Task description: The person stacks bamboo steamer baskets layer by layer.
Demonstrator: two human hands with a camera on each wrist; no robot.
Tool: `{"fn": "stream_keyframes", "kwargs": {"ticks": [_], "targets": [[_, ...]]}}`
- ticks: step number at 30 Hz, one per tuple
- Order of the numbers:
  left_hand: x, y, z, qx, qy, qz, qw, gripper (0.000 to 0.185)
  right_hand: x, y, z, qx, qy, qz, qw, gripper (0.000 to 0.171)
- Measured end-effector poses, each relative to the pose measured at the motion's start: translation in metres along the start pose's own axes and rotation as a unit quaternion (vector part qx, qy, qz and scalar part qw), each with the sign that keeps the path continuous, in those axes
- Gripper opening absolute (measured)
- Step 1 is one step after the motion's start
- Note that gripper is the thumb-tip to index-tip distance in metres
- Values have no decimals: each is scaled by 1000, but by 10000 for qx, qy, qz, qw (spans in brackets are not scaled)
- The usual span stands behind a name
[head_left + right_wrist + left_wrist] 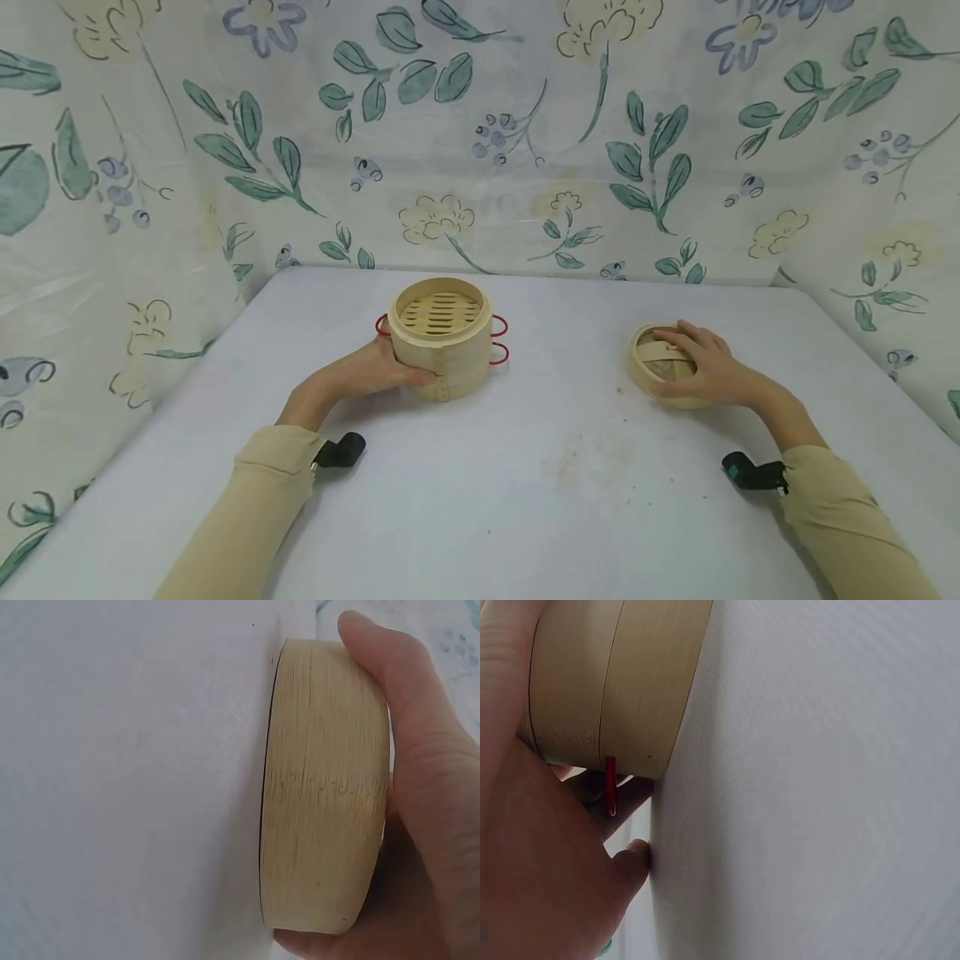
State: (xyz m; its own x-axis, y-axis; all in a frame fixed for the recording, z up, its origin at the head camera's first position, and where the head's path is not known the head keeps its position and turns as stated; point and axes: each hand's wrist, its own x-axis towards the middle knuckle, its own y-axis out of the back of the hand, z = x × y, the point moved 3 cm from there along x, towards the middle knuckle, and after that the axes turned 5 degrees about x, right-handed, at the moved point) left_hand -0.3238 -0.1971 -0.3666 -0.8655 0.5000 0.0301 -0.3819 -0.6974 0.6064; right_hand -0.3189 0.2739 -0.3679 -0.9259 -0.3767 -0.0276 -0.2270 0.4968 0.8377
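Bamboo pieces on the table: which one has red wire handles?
The stacked steamer basket gripped by the left hand; the lid under the right hand has none.

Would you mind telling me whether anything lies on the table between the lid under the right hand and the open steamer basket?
Nothing visible does. The table between the lid under the right hand and the steamer basket, gripped by the left hand, is bare apart from faint stains.

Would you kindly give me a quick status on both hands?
Left hand grips steamer basket, open-topped. Right hand grips lid on table. Nothing lies between them.
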Motion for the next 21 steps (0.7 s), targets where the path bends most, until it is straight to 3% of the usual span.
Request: {"fn": "stream_keyframes", "kwargs": {"ticks": [14, 21], "targets": [[-1, -1, 3, 24, -48, 18, 10000, 90, -1, -2, -4, 28, 111, 84, 9999, 86], [-2, -1, 4, 51, 188, 50, 9998, 98, -3, -2, -5, 25, 127, 101, 9999, 87]]}}
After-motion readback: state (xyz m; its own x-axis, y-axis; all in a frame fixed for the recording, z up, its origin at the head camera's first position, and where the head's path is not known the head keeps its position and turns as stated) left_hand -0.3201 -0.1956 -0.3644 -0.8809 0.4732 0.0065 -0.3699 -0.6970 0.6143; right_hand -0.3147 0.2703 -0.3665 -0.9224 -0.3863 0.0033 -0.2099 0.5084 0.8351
